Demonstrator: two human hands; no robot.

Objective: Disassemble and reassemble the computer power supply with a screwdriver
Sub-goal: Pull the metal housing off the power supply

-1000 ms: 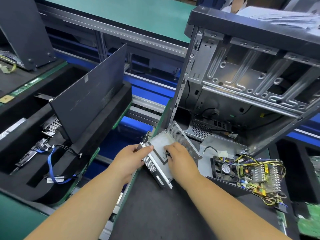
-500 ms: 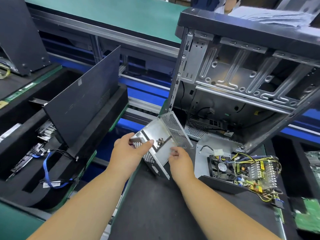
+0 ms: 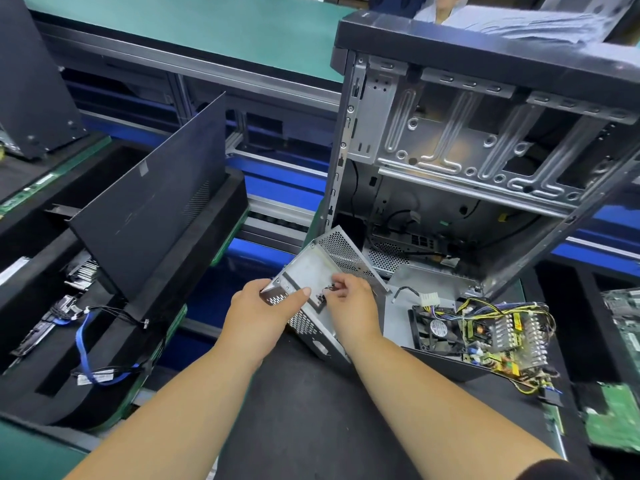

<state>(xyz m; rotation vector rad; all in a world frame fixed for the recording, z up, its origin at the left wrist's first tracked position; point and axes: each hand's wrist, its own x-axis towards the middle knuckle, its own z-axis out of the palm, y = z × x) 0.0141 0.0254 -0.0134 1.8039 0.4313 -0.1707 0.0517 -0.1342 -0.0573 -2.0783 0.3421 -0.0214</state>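
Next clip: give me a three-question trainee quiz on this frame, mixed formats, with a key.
1. True or false: the left hand grips the perforated metal cover by its edge.
2. What do the right hand fingers pinch? A) small screws lying in the cover B) a screwdriver C) the blue cable
3. Fill in: the exposed power supply board lies to the ___ of the cover.

Key: 1 true; 2 A; 3 right
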